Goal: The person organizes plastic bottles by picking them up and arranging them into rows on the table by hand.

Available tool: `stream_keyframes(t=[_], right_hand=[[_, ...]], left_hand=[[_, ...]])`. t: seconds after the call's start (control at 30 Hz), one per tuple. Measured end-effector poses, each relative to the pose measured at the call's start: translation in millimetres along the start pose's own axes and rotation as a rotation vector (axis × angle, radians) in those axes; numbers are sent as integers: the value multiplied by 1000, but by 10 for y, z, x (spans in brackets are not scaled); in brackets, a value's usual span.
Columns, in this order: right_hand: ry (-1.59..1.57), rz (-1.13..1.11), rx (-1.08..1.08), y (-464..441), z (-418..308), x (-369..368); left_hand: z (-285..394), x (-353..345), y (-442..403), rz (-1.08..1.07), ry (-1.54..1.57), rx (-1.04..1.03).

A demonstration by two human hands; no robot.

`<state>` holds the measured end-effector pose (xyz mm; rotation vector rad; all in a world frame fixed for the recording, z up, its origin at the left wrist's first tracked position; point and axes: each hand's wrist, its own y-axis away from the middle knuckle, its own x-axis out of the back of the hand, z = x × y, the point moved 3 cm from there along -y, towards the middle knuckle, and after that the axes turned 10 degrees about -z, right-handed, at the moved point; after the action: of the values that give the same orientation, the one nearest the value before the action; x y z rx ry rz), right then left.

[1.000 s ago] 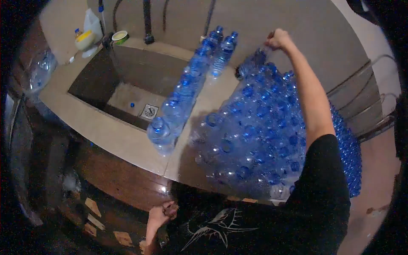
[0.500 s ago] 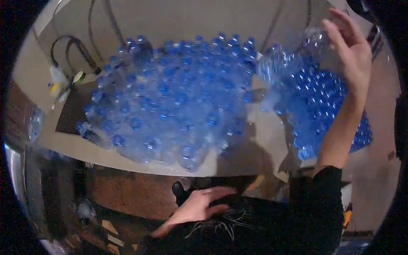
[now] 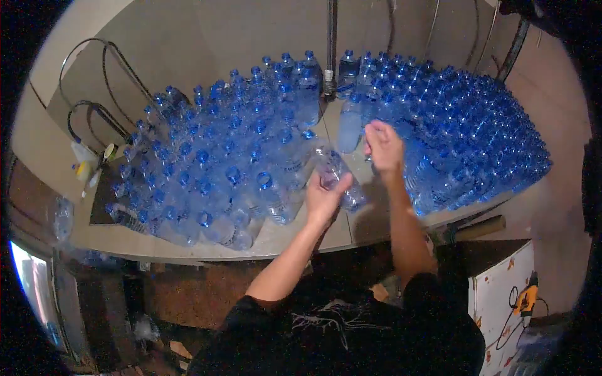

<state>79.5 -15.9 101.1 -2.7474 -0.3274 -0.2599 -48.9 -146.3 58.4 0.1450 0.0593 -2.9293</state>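
My left hand (image 3: 327, 195) is wrapped round a clear plastic bottle (image 3: 338, 170), which is tilted over the gap between two groups of bottles. Just to its right, my right hand (image 3: 384, 147) is raised with its fingers curled together; whatever they hold, if anything, is hidden. On the left, many bottles with blue tops (image 3: 219, 166) stand close together on the counter. A second dense group of blue-topped bottles (image 3: 464, 125) fills the right side. One bottle (image 3: 350, 125) stands upright just behind my right hand.
The pale counter (image 3: 157, 246) has its front edge near my body. Dark hoses and a pipe (image 3: 331, 50) run along the back wall. A yellow and black tool (image 3: 527, 299) with a cord lies at the lower right, on a patterned white surface (image 3: 506, 301).
The view has swung right from the sink. My left hand has risen from beside my body and now holds a bottle. My right hand has come down towards it, its fingers now curled.
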Motion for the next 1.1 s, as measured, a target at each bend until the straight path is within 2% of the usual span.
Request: stream_keyframes(t=[0.07, 0.13, 0.17, 0.2, 0.27, 0.33, 0.47, 0.5, 0.6, 0.7, 0.8, 0.87, 0.93, 0.97, 1.07, 1.1], right_hand=[[273, 45, -95, -61, 742, -25], [347, 40, -124, -52, 971, -104], [381, 38, -141, -39, 1075, -156], [390, 92, -19, -62, 1172, -212], [409, 203, 227, -111, 1207, -311], [444, 179, 158, -132, 1228, -369], [521, 2, -241, -117, 858, -409], [529, -29, -276, -127, 804, -402], [542, -101, -371, -173, 790, -412], [492, -48, -311, -184, 1007, -450], [401, 41, -229, -208, 1210, -481], [283, 118, -176, -251, 1384, -507], [369, 130, -70, -265, 1446, -533], [544, 139, 64, -249, 1400, -537], [499, -23, -164, -173, 1059, -433], [497, -15, -131, -179, 1069, -431]], left_hand=[[-194, -8, -95, -290, 735, 354], [-222, -67, -77, -476, 957, 316], [32, -223, 38, -371, 978, 333], [205, -320, 117, -267, 997, 348], [278, -397, 184, -321, 1132, 368], [433, -449, 267, -348, 1201, 370], [638, -404, 356, -407, 1211, 329], [624, -396, 347, -440, 1213, 316], [393, -319, 258, -290, 659, 273], [129, -262, -49, -45, 73, -163], [106, -164, -150, 341, -502, -307], [-100, -106, -264, 382, -630, -320], [-250, -81, -341, 396, -670, -336], [-275, -73, -378, 393, -648, -348], [-280, -69, -432, 413, -632, -388], [-272, -65, -425, 437, -655, -424]])
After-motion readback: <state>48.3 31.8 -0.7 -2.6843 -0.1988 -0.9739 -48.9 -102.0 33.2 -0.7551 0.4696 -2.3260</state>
